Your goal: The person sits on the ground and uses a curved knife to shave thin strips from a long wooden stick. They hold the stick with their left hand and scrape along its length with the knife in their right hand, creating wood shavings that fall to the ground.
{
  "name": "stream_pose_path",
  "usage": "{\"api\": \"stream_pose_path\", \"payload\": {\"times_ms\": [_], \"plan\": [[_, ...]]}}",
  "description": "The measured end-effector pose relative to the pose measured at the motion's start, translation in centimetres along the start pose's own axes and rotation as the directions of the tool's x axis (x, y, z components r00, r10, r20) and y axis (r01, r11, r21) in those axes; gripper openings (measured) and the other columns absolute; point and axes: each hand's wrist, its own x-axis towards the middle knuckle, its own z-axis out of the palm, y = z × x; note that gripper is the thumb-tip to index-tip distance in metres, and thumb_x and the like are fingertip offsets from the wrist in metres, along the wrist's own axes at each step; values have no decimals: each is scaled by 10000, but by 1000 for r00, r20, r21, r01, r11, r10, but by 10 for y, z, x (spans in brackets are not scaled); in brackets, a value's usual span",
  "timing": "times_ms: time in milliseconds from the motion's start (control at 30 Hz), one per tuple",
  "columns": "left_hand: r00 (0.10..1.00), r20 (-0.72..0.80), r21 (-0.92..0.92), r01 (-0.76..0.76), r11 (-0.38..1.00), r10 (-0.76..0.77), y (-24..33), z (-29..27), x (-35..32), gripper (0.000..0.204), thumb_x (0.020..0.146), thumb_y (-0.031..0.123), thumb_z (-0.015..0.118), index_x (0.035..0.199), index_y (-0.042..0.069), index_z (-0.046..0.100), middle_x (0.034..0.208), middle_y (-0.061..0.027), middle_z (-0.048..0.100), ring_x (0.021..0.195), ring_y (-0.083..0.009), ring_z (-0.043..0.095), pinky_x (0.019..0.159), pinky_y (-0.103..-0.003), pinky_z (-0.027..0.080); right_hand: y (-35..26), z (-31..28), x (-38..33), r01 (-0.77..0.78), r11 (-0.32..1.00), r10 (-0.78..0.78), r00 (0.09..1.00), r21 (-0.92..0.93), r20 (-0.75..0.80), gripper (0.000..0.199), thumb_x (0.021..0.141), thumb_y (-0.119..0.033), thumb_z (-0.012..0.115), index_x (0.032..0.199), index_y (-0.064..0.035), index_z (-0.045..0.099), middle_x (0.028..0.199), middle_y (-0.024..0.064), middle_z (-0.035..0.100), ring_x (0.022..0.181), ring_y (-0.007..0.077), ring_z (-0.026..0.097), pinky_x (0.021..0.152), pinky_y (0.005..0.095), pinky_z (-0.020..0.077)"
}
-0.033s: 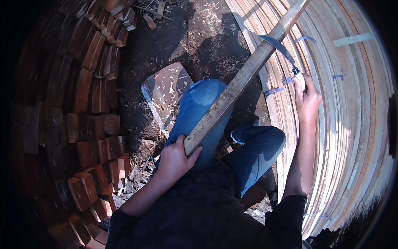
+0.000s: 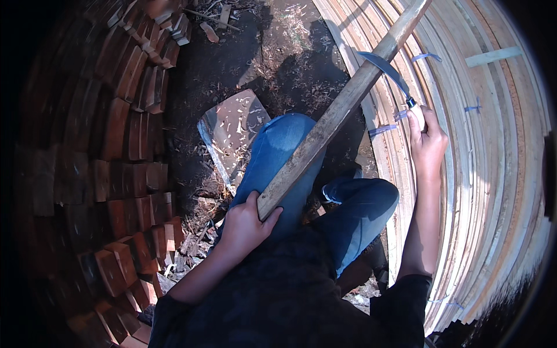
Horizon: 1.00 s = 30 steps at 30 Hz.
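Note:
A long, weathered wooden plank (image 2: 325,124) slants across my raised knee, from my lap up to the far right. My left hand (image 2: 246,223) is closed round its near end, thumb on one side. In my right hand (image 2: 428,138) is a sickle (image 2: 395,75), gripped by its pale handle. Its curved dark blade lies across the plank's far part, the tip reaching past the left edge. Whether the cutting edge presses into the wood cannot be made out.
Stacked long pale boards (image 2: 487,151), tied with bluish strips, fill the right side. Reddish-brown cut blocks (image 2: 125,209) are piled at the left. A flat slab (image 2: 235,130) strewn with shavings lies on the dark ground beyond my knee.
The sickle and my right hand have shifted slightly to the left and a little nearer. My left hand and the plank stay almost where they were.

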Motion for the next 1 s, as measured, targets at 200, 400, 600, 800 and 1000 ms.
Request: {"api": "stream_pose_path", "payload": {"times_ms": [200, 400, 600, 800, 1000], "plan": [[1000, 12, -17, -8, 1000, 8, -2, 4, -1, 546, 808, 399, 714, 1023, -81, 567, 629, -228, 627, 609, -380, 663, 583, -453, 541, -78, 16, -73, 460, 850, -515, 829, 259, 219, 388, 720, -362, 801, 932, -86, 631, 639, 33, 512, 478, 201, 571, 431, 321, 458], [1000, 18, 4, -7, 1000, 7, -5, 3, -3, 536, 814, 420, 709, 996, -63, 564, 613, -217, 622, 589, -369, 661, 565, -449, 536, -23, 22, -17, 132, 988, -129, 991, 77, -34, 276, 824, -274, 740, 975, -70, 633, 754, 130, 669, 616, 298, 664, 503, 378, 498], [999, 5, -33, -39, 999, 39, -3, 2, -4, 509, 835, 414, 690, 989, -50, 548, 607, -208, 617, 590, -374, 656, 557, -444, 529, -22, 7, -26, -213, 954, 192, 975, 212, 116, 229, 911, -223, 665, 998, -15, 630, 712, 159, 649, 627, 170, 635, 604, 296, 487], [992, 50, -153, -109, 982, 118, -10, -1, -7, 439, 860, 359, 668, 973, -38, 517, 612, -212, 596, 588, -407, 629, 541, -458, 506, -66, 18, -83, -295, 760, 100, 933, 579, 345, 288, 838, -20, 661, 1038, -42, 455, 701, 89, 597, 586, 113, 518, 569, 244, 416], [988, 74, -163, -124, 979, 138, -12, -4, -6, 388, 866, 318, 664, 950, -24, 500, 614, -219, 592, 594, -415, 626, 532, -473, 497, -84, 21, -118, -346, 660, 67, 911, 667, 407, 225, 899, -101, 645, 1040, -6, 497, 767, 95, 627, 677, 101, 570, 636, 254, 455]]}}
